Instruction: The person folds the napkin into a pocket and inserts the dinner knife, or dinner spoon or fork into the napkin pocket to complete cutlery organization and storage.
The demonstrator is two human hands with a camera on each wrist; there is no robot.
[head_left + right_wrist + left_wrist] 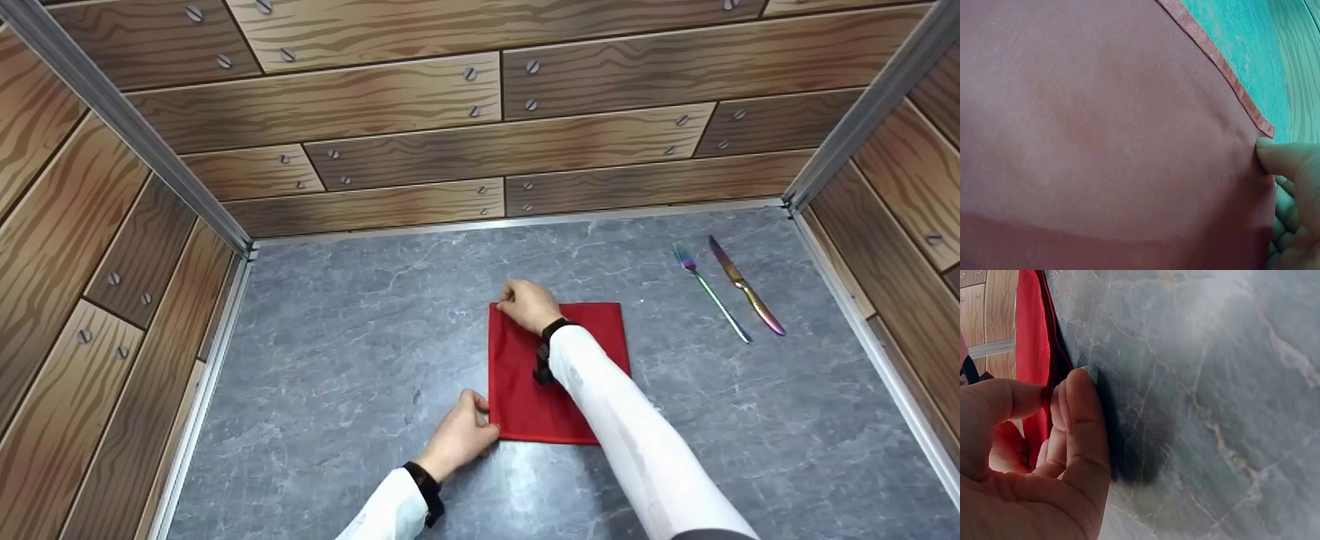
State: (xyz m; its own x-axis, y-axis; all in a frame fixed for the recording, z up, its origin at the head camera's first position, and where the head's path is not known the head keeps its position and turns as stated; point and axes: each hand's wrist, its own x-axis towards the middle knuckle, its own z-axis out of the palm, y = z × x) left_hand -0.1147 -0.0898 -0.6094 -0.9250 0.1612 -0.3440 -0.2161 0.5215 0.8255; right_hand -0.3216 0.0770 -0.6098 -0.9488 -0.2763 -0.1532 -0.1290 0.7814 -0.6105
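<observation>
Pinching the near-left corner of the folded red cloth napkin (559, 375), the left hand (459, 435) has thumb and curled fingers closed on its edge, while the right hand (529, 304) pinches the far-left corner; the napkin lies flat mid-bench on the grey marble-patterned bench (337, 360). Judged step: squaring up or starting a fold along the left edge. The next move likely needs both corners lifted together, evenly, away from the iridescent metal fork (709, 290) and iridescent metal knife (745, 286) lying well apart, far right.
</observation>
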